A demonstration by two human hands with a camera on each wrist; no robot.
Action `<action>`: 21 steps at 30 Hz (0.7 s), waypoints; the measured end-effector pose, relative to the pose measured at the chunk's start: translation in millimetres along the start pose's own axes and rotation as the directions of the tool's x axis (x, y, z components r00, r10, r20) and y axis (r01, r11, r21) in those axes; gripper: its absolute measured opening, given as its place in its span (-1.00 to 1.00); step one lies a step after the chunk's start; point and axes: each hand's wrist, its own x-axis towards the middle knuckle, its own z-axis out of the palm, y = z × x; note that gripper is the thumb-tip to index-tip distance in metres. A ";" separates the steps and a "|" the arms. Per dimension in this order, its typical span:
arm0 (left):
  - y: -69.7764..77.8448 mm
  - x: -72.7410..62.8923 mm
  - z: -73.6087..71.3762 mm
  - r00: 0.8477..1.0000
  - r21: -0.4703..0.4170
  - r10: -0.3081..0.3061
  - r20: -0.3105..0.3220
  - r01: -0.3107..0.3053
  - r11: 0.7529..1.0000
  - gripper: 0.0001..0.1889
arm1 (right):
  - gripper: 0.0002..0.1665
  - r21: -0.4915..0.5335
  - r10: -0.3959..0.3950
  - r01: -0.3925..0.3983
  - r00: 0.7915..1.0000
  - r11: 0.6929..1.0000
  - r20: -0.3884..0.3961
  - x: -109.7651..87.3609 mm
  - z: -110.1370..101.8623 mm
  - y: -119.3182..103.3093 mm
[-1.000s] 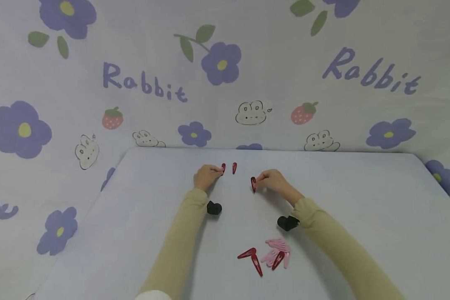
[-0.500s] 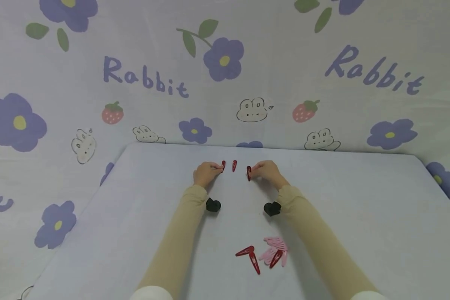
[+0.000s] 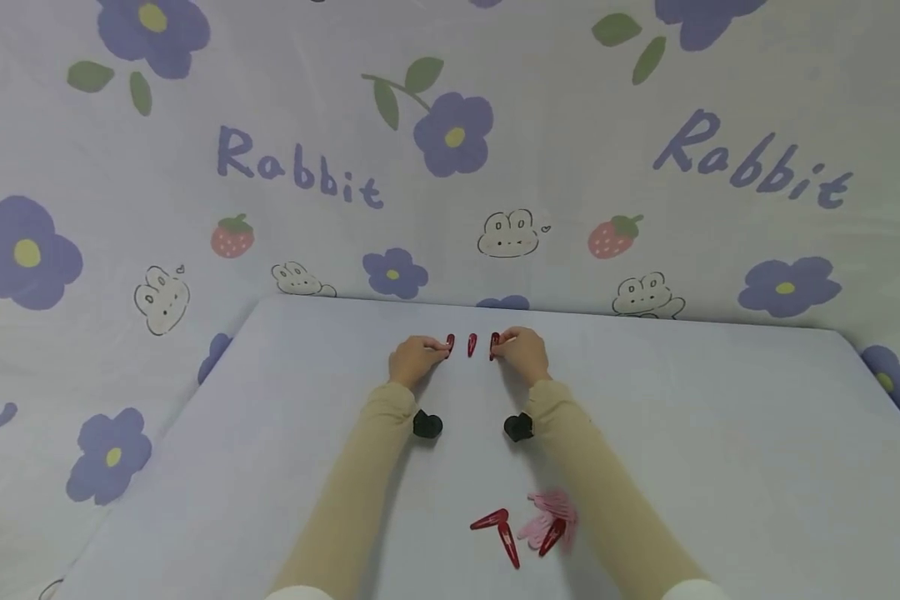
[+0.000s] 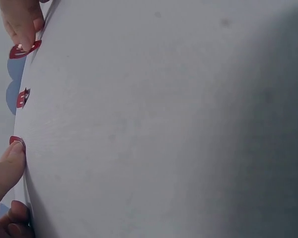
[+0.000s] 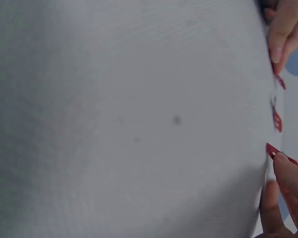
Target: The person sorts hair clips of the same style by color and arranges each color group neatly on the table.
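Three red snap hair clips stand in a row near the table's far edge in the head view. My left hand (image 3: 412, 360) pinches the leftmost hair clip (image 3: 451, 340) between thumb and finger; the left wrist view shows the thumb on that clip. At the row's other end, my right hand (image 3: 523, 355) pinches the right hair clip (image 3: 494, 340), its red tip (image 5: 271, 148) poking past the thumb in the right wrist view. Between the two hands lies the middle hair clip (image 3: 472, 345), touched by neither.
Closer to me on the white table (image 3: 690, 450) lie two red hair clips (image 3: 508, 545) with ends meeting. Beside them is a pile of pink hair clips (image 3: 552, 505) with a red clip (image 3: 552, 537) on top. A patterned cloth (image 3: 555, 167) rises behind the table.
My right hand has moved left and away from me with its red hair clip, bringing it level with the row. My left hand has stayed at the leftmost clip.
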 end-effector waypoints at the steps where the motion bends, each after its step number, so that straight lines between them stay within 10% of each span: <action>1: -0.2 -0.4 1.1 1.000 0.000 0.002 0.001 -0.002 1.000 -0.82 | -0.78 -0.023 0.029 -0.029 0.999 0.999 0.013 -14.0 -7.7 -12.2; 9: 0.2 -0.1 3.2 1.000 0.010 0.019 -0.011 -0.019 1.000 -0.82 | -0.75 -0.078 0.089 -0.089 0.996 0.993 0.000 -43.3 -25.3 -38.3; 21: 1.1 4.0 1.8 0.998 0.044 -0.016 -0.055 0.018 0.999 -0.81 | -0.67 0.021 0.064 -0.065 0.997 0.998 0.034 -30.9 -25.0 -36.1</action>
